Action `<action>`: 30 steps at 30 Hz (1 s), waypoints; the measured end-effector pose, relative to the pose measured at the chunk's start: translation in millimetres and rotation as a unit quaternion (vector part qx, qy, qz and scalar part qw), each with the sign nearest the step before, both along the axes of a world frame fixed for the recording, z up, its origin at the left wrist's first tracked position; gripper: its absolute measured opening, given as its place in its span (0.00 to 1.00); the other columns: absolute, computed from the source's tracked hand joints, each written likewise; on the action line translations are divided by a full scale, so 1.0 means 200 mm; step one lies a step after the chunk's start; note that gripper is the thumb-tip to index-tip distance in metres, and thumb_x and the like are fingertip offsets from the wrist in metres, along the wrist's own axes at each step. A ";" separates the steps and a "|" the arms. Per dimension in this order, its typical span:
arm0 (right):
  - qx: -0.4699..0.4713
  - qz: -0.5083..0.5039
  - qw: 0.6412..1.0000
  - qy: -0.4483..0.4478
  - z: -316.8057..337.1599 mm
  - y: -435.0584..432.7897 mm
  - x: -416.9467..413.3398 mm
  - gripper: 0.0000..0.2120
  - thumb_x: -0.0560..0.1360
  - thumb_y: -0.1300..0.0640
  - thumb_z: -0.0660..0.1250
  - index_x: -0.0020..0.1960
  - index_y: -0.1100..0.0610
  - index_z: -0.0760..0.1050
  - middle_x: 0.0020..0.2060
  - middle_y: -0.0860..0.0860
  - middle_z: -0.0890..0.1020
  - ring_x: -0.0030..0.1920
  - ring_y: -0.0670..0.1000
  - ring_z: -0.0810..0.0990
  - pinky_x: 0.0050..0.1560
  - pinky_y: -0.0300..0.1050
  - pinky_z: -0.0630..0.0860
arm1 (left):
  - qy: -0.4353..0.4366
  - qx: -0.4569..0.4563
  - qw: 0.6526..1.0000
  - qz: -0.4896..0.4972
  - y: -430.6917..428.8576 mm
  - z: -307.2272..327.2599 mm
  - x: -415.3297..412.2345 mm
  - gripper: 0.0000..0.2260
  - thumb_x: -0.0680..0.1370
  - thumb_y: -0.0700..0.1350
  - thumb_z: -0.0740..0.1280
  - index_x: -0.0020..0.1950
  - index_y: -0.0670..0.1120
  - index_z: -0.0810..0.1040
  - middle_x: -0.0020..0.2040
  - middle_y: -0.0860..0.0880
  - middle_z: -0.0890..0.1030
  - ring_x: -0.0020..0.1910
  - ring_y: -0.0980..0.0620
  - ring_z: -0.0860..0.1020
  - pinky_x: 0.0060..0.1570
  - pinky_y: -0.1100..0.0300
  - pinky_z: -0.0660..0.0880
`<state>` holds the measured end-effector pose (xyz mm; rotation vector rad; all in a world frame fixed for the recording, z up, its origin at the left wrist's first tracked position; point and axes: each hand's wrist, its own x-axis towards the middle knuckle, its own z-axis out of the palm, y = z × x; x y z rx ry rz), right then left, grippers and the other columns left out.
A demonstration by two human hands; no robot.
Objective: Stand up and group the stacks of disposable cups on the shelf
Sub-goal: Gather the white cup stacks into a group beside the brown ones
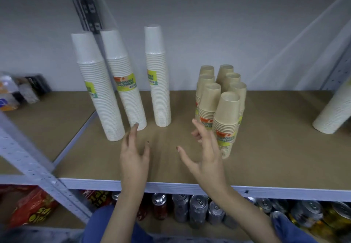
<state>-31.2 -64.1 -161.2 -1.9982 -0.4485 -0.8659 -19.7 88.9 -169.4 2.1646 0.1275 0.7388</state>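
White stacks (131, 90) and brown stacks (226, 113) are standing grouped on the shelf (266, 157) while we are hovering left hand (133, 159) and right hand (207, 159) open, empty (a lone white stack (334, 109) is sitting apart, far right).

Bare left hand (133, 157) and bare right hand (207, 161), with uncovered forearms (236, 206) down to the lower edge of view. Dark reddish-brown polish on the thumbnails (147, 142). Low in view, plain blue clothing (106, 221) of denim-like cloth, with another patch at lower right.
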 end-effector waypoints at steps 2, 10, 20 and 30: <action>0.006 0.001 1.000 0.017 0.02 0.09 0.08 0.33 0.69 0.56 0.69 0.69 0.48 0.58 0.49 0.52 0.72 0.52 0.48 0.71 0.58 0.42 0.69 | -0.003 -0.004 1.000 0.008 0.03 0.02 0.06 0.27 0.75 0.34 0.64 0.72 0.45 0.59 0.69 0.39 0.66 0.67 0.42 0.67 0.63 0.62 0.62; -0.001 -0.006 0.993 0.114 0.03 0.32 0.44 0.45 0.68 0.60 0.71 0.69 0.44 0.41 0.70 0.60 0.62 0.69 0.58 0.62 0.66 0.48 0.61 | 0.051 0.039 0.998 0.018 0.05 0.01 0.28 0.33 0.75 0.31 0.61 0.73 0.40 0.45 0.72 0.35 0.59 0.69 0.38 0.63 0.63 0.57 0.57; -0.043 -0.077 0.984 0.153 0.00 0.37 0.63 0.47 0.69 0.54 0.71 0.64 0.40 0.33 0.69 0.65 0.60 0.66 0.63 0.65 0.62 0.59 0.68 | 0.083 0.028 0.995 0.049 0.05 -0.04 0.47 0.39 0.74 0.37 0.66 0.73 0.42 0.39 0.71 0.32 0.57 0.70 0.34 0.59 0.68 0.44 0.62; 0.007 -0.018 0.994 0.106 -0.02 0.36 0.63 0.43 0.70 0.67 0.66 0.66 0.40 0.40 0.64 0.61 0.67 0.60 0.61 0.71 0.55 0.53 0.71 | 0.090 0.026 0.993 0.071 0.03 -0.02 0.48 0.38 0.74 0.39 0.67 0.73 0.43 0.43 0.59 0.33 0.70 0.54 0.34 0.75 0.54 0.44 0.72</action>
